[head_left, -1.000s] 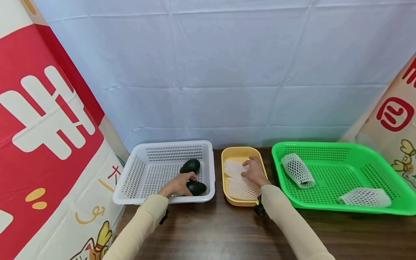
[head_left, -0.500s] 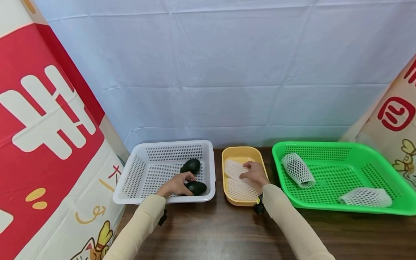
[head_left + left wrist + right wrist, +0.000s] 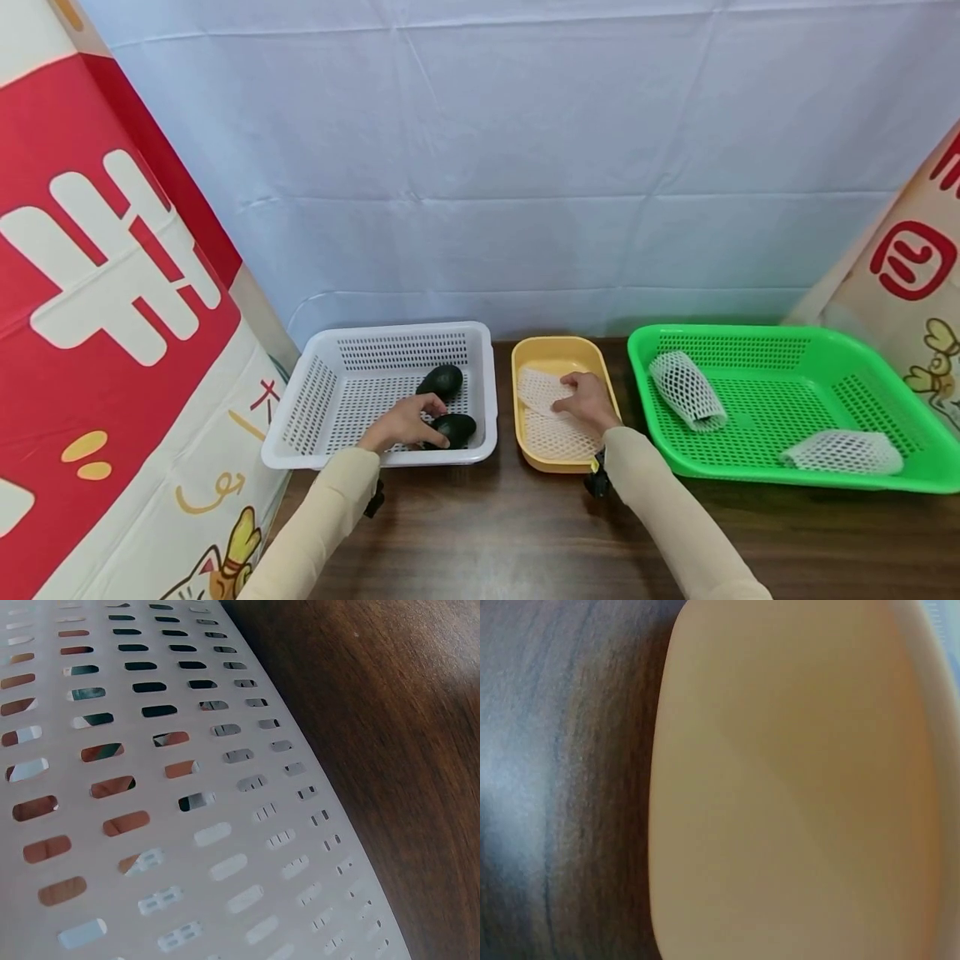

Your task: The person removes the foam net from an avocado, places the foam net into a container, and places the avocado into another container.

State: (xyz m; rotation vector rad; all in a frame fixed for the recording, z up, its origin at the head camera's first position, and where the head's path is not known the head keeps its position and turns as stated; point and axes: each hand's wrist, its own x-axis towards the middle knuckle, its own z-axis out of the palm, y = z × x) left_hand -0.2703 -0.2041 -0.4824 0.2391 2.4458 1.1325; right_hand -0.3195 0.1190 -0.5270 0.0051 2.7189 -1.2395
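Note:
In the head view my left hand (image 3: 405, 423) is in the white basket (image 3: 288, 408), thumb and curled fingers around one end of a dark green avocado (image 3: 457, 428). Just behind it lies a second avocado (image 3: 441, 382). My right hand (image 3: 588, 402) reaches into the yellow tray (image 3: 558, 343), its fingertips pinching the edge of a white foam net sleeve (image 3: 538, 390). Another foam net (image 3: 555, 437) lies flat in front of that. The left wrist view shows only the basket's slotted wall (image 3: 217, 832), with skin and dark green behind its holes; the right wrist view shows the tray's outer wall (image 3: 795, 795).
To the right a green basket (image 3: 795, 333) holds two things in white foam nets, one at the left (image 3: 686, 390) and one at the near right (image 3: 843, 452). All containers stand on a dark wooden table (image 3: 495, 533), with a pale cloth (image 3: 480, 183) behind.
My left hand has shifted slightly left, uncovering more of the near avocado. Under my right fingertips the upper foam net has shifted a little, its near edge now at a slant.

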